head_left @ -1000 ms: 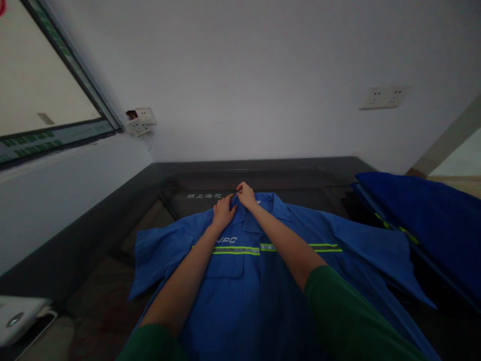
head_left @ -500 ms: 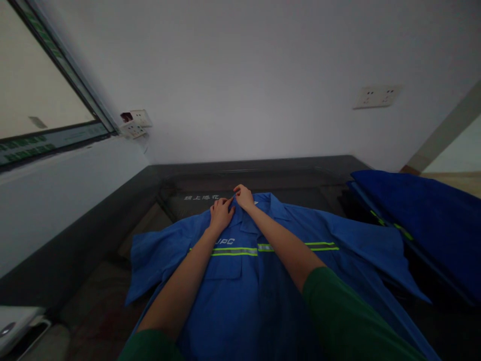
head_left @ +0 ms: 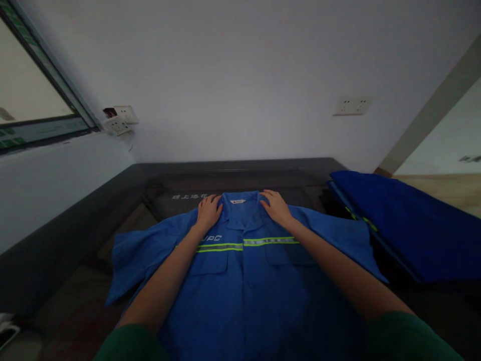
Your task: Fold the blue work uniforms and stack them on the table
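A blue short-sleeved work shirt [head_left: 244,286] lies front up, its collar pointing away from me. Yellow-edged reflective bands cross the chest, white letters sit above the left band, and a small white label shows inside the neck. At the collar's left side, my left hand [head_left: 208,213] is closed on the cloth with bent fingers. My right hand [head_left: 277,206] holds the collar's opposite side, thumb and forefinger at its edge. How much fabric each hand grips is partly hidden.
Under the shirt is a dark surface [head_left: 161,203] with white characters, bordered by a wall. Folded dark-blue clothes [head_left: 406,220] are stacked at the right. A whitish object [head_left: 8,331] is cut off at lower left. Sockets [head_left: 352,106] are on the wall.
My right hand has moved from the collar's left side to its right side. My left hand stays on the left side. The neck label and collar front are now uncovered.
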The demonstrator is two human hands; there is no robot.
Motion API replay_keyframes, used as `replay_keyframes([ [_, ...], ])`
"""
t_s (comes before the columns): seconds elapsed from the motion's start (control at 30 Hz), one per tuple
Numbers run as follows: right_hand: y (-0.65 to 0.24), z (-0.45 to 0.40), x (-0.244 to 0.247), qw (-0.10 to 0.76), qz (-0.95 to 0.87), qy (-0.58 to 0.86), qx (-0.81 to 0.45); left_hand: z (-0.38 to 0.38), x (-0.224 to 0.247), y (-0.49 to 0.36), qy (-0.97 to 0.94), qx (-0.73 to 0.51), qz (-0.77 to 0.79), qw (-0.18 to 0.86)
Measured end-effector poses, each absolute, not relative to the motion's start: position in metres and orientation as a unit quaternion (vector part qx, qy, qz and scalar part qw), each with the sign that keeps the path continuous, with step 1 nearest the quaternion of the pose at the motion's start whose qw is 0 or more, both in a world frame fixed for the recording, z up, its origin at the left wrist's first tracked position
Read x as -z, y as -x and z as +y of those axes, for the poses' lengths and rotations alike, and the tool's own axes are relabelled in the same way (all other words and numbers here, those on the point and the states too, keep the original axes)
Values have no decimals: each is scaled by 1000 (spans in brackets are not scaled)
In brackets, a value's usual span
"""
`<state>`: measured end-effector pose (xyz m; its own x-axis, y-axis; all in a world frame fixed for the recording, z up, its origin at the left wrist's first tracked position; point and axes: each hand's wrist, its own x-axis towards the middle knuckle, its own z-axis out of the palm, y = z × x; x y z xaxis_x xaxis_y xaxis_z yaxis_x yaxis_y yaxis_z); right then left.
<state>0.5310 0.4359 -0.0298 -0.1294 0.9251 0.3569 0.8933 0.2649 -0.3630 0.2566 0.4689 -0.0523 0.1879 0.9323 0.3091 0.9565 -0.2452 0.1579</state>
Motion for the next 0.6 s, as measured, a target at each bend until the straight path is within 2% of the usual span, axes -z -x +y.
replay_keyframes([
  [0.17,-559,405,46,129,-758,637,-61,440,52,-242,779,101,-618,15],
  [0.3,-553,405,54,68,-751,653,-68,426,62,-232,778,52,-626,-19],
  [0.6,-540,433,57,70,-739,669,-45,458,60,-229,774,91,-625,-39],
])
